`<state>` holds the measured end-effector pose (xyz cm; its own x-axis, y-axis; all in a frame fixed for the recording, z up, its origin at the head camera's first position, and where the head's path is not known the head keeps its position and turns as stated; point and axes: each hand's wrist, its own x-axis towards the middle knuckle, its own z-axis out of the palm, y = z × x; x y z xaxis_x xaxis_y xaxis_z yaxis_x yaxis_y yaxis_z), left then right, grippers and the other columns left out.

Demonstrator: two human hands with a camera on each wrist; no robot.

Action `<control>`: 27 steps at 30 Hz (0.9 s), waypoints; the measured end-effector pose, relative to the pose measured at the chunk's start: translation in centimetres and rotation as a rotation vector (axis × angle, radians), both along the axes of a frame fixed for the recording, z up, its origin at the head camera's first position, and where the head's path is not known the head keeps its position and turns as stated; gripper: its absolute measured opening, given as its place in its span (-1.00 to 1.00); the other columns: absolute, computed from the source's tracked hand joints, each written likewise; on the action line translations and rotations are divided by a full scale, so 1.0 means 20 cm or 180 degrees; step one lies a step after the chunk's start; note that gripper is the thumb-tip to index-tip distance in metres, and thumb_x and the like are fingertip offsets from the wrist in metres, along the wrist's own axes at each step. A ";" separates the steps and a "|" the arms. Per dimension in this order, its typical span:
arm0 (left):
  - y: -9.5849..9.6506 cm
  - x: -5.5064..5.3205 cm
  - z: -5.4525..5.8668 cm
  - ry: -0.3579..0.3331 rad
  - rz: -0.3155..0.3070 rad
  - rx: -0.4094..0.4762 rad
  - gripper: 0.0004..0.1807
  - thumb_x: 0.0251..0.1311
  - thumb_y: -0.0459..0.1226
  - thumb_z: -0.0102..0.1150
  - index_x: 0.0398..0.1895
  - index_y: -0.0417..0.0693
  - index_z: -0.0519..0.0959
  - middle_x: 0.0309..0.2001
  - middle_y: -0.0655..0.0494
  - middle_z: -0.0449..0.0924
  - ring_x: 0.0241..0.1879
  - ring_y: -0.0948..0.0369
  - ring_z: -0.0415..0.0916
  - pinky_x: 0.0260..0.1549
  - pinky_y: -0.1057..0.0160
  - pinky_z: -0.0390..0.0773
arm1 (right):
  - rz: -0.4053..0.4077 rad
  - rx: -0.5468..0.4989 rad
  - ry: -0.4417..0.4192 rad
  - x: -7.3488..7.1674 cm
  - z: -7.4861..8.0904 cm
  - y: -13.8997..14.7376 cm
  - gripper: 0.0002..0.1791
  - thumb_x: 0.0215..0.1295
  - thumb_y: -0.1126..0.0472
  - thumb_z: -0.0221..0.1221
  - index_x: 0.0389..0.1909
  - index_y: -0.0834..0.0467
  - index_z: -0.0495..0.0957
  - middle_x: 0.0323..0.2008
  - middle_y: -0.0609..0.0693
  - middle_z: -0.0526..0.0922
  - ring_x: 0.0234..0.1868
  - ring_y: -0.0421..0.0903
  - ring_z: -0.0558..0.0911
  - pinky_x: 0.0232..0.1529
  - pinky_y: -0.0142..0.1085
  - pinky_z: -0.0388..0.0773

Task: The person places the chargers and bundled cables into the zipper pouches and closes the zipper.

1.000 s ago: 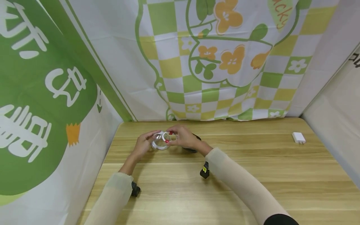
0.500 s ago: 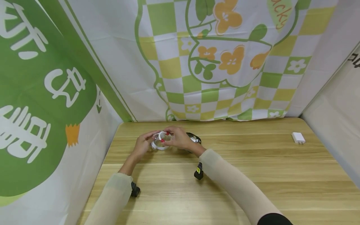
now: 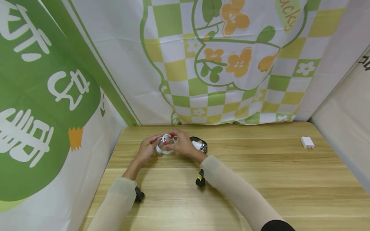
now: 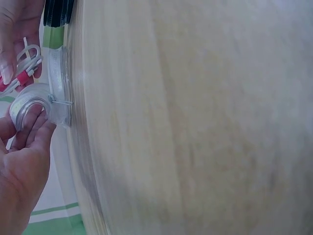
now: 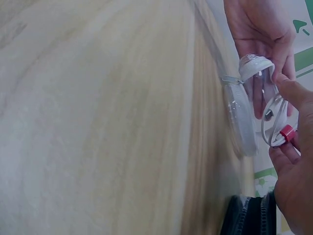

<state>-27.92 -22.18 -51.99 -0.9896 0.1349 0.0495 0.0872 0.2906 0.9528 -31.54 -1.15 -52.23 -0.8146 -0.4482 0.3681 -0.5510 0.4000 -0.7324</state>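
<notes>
My left hand (image 3: 146, 148) grips a small clear zip pouch (image 4: 59, 93) with white edging at the table's far left. Its flap is lifted, with my fingers and thumb around it, and a zip pull hangs at the side. My right hand (image 3: 184, 143) pinches a coiled white cable (image 3: 165, 138) held together by red ties (image 5: 287, 131). The coil is at the pouch's mouth; how far inside it sits I cannot tell. A metal plug end shows within the loop in the right wrist view.
Just right of my right hand lies a black zip case (image 3: 197, 139), open, with something white inside. A white plug charger (image 3: 307, 142) lies at the far right of the wooden table (image 3: 254, 179). Printed curtains (image 3: 121, 48) hang behind and on both sides.
My right hand has moved left with the cable coil, toward the pouch in my left hand. The black case has come into fuller view. The left hand stays about where it was.
</notes>
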 end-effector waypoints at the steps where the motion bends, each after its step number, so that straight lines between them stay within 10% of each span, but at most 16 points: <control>1: 0.00 0.00 0.00 0.0013 0.0007 -0.0002 -0.59 0.61 -0.37 -0.03 0.40 -0.20 0.57 0.41 -0.15 0.55 0.45 -0.04 0.41 0.47 -0.04 0.33 | -0.0026 -0.0004 0.0002 0.00 -0.01 0.00 -0.38 0.03 0.16 0.66 0.11 0.26 0.66 -0.01 0.10 0.77 0.01 -0.01 0.71 0.08 -0.15 0.66; 27: -0.01 -0.01 -0.02 -0.0019 -0.0037 0.0233 -0.59 0.60 -0.41 -0.06 0.39 -0.22 0.57 0.40 -0.19 0.54 0.43 -0.05 0.43 0.22 0.42 0.49 | -0.0380 0.0296 0.0162 0.05 -0.02 -0.06 -0.40 0.07 0.03 0.65 0.01 0.27 0.63 -0.11 0.11 0.68 -0.13 -0.01 0.65 -0.13 -0.32 0.58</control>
